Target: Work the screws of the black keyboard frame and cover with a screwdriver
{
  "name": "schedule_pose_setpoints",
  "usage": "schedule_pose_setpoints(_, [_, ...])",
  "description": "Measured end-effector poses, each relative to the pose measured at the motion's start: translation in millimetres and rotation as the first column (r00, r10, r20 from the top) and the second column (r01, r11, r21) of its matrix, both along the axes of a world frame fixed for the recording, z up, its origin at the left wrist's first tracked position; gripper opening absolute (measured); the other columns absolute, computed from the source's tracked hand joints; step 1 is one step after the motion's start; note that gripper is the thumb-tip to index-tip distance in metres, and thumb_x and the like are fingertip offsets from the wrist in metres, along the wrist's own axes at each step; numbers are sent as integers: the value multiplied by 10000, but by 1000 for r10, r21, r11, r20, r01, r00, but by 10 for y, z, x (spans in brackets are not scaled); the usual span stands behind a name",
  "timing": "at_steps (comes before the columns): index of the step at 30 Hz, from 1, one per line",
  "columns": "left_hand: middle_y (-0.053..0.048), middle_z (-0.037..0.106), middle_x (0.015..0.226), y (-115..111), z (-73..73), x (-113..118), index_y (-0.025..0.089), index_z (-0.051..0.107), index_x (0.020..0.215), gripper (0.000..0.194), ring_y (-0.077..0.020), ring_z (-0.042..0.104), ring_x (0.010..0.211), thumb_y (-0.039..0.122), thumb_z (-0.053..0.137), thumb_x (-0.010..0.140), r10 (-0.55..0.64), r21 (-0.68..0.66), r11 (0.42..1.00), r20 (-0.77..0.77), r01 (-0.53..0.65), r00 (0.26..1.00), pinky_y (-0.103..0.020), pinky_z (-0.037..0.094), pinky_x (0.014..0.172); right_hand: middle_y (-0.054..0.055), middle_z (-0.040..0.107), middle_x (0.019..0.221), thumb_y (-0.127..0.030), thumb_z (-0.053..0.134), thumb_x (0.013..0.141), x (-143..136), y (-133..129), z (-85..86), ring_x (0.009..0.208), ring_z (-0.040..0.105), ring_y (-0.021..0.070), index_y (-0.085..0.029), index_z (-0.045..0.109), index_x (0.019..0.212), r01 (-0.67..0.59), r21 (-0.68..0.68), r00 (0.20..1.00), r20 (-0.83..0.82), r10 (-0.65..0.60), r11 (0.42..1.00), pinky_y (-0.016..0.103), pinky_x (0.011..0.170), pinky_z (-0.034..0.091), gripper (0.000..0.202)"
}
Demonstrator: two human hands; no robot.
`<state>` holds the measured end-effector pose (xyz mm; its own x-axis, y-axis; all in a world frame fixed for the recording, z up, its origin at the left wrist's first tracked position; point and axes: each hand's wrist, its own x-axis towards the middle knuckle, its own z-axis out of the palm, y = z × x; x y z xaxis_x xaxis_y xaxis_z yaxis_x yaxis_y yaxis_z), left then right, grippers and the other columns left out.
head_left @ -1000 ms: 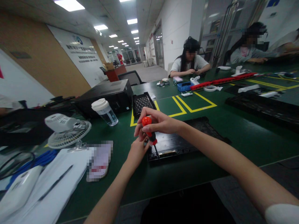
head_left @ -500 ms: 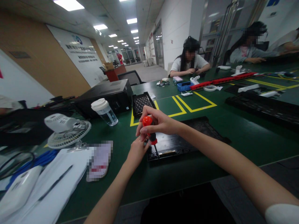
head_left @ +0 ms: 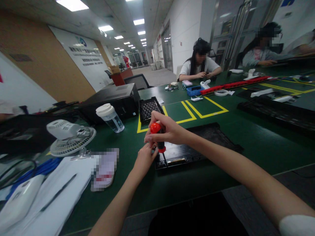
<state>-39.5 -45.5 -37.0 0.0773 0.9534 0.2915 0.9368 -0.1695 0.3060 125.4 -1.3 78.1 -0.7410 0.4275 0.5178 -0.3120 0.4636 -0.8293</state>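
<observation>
My right hand (head_left: 169, 131) is wrapped round a screwdriver (head_left: 161, 145) with a red and black handle. Its dark shaft points down, the tip at the near left edge of a flat black plastic panel (head_left: 209, 137). A pale metallic strip (head_left: 177, 161) lies along that edge, just right of the tip. My left hand (head_left: 145, 159) is at the panel's left corner, just below the right hand, its fingers curled in by the screwdriver. What those fingers grip is partly hidden.
Left of my hands are a phone (head_left: 105, 168), papers with a pen (head_left: 59, 192), a small fan (head_left: 71, 137) and a lidded cup (head_left: 110, 118). Beyond stand a black tray (head_left: 149, 109) and a black case (head_left: 115, 101). A co-worker (head_left: 200, 64) sits across the table.
My right hand has shifted and turned slightly round the screwdriver handle. The tip stays at the same spot on the panel, and my left hand has hardly moved.
</observation>
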Motion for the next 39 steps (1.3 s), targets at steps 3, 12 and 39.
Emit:
schedule_pose_setpoints(3, [-68,646,906,-7,14,11,162,634,894,151,-189,632,834,225,506,842,14,-11,1000,-11,-14,1000,-279,485,743,-38,558,673,-329,682,744,-3,-25,5,610,615,121,-200,381,797,123,86,992,13,-124,989,207,538,431,332])
schedule_pose_setpoints(12, [-51,623,811,8,10,-10,173,623,871,124,-190,629,800,215,513,834,16,-58,998,9,-16,1000,-268,469,702,-89,377,577,-394,699,718,-31,-76,24,513,369,63,-195,372,732,364,318,930,-74,-359,875,193,509,298,383])
schedule_pose_setpoints(39, [-63,639,868,4,7,-25,168,627,888,132,-192,623,821,149,543,788,8,-32,999,-1,-8,1000,-274,462,726,-56,439,636,-404,533,854,-195,-130,-148,556,405,63,-149,537,972,532,505,837,-191,-513,680,186,579,323,281])
